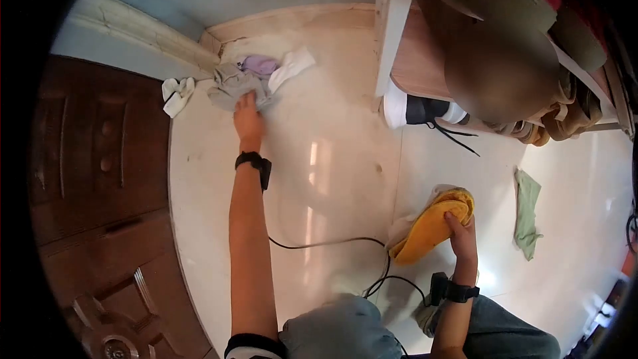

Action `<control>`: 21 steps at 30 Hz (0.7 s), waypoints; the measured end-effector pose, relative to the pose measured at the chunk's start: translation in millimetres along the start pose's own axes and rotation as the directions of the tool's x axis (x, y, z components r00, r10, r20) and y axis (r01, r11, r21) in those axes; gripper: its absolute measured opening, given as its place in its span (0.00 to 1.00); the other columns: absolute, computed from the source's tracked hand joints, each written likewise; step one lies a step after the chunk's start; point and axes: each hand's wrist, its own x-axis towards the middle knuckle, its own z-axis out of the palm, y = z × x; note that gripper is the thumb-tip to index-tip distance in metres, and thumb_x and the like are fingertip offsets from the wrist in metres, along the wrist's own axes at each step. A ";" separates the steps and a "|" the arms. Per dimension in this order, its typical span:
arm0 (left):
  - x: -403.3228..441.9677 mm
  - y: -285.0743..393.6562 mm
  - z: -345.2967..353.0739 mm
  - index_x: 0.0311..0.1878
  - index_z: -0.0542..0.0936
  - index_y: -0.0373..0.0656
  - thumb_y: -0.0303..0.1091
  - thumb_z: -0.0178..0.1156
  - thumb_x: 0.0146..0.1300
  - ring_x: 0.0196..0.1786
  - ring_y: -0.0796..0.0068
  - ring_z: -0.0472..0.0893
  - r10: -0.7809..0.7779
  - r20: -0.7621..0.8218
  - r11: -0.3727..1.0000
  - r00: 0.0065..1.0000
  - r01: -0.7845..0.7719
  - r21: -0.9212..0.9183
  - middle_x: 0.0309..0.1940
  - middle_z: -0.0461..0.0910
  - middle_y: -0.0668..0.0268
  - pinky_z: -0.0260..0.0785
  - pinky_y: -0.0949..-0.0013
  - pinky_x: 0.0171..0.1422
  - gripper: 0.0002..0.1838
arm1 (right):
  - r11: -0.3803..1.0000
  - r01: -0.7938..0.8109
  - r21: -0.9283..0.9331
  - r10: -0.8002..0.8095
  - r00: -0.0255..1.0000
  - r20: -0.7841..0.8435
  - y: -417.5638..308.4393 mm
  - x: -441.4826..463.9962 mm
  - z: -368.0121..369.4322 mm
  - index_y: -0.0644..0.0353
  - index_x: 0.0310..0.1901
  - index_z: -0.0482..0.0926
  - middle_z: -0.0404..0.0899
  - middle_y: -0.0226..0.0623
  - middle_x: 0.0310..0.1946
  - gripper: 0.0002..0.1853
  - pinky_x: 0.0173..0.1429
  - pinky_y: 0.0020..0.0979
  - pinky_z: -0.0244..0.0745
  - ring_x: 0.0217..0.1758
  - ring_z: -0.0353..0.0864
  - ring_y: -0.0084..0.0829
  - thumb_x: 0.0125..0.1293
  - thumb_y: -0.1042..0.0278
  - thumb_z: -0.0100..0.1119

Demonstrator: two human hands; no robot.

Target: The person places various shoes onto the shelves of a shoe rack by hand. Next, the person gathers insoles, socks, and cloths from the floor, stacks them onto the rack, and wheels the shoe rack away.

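Observation:
My left hand (248, 118) reaches to a crumpled grey cloth (236, 83), perhaps a sock, on the floor by the wall. Its fingers are closed on the cloth's near edge, which is slightly blurred. Against the grey cloth lie a purple cloth (259, 65) and a white sock (292, 68). In my right hand (462, 229) is a pair of yellow insoles (428, 233), thumb on top and fingers hidden underneath. Something whitish (401, 227) shows behind the insoles; I cannot make out what it is.
A dark wooden door (100, 146) stands at left, with white socks (177, 95) beside it. A shoe rack (397, 26) at upper right holds several shoes. Under it sits a black-and-white shoe (419, 108). A green sock (527, 213) and a black cable (325, 244) lie on the floor.

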 end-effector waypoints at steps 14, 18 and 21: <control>-120.6 53.8 -169.1 0.49 0.59 0.39 0.26 0.51 0.52 0.43 0.74 0.67 -0.475 -0.342 0.466 0.811 -0.099 -0.880 0.42 0.63 0.61 0.58 0.76 0.47 0.20 | 0.953 0.253 -0.165 -0.161 0.887 0.432 -43.3 5.9 30.1 0.65 0.39 0.68 0.67 0.37 0.43 0.17 0.47 0.25 0.63 0.43 0.68 0.24 0.45 0.75 0.56; -146.3 87.8 -166.2 0.45 0.64 0.38 0.26 0.53 0.50 0.42 0.78 0.65 -0.300 -0.106 0.451 0.948 0.043 -0.891 0.41 0.65 0.66 0.56 0.77 0.48 0.18 | 0.931 0.364 -0.040 -0.244 0.698 0.673 -71.0 1.0 65.0 0.65 0.38 0.69 0.65 0.40 0.46 0.16 0.50 0.27 0.60 0.47 0.66 0.29 0.45 0.72 0.56; -154.4 134.3 -169.1 0.44 0.65 0.37 0.29 0.50 0.53 0.42 0.78 0.64 -0.219 0.076 0.222 0.973 0.125 -0.967 0.40 0.66 0.66 0.55 0.77 0.49 0.15 | 0.905 0.424 -0.035 -0.191 0.479 0.857 -75.4 -7.8 83.0 0.65 0.37 0.69 0.64 0.41 0.47 0.14 0.53 0.29 0.57 0.51 0.62 0.32 0.46 0.71 0.55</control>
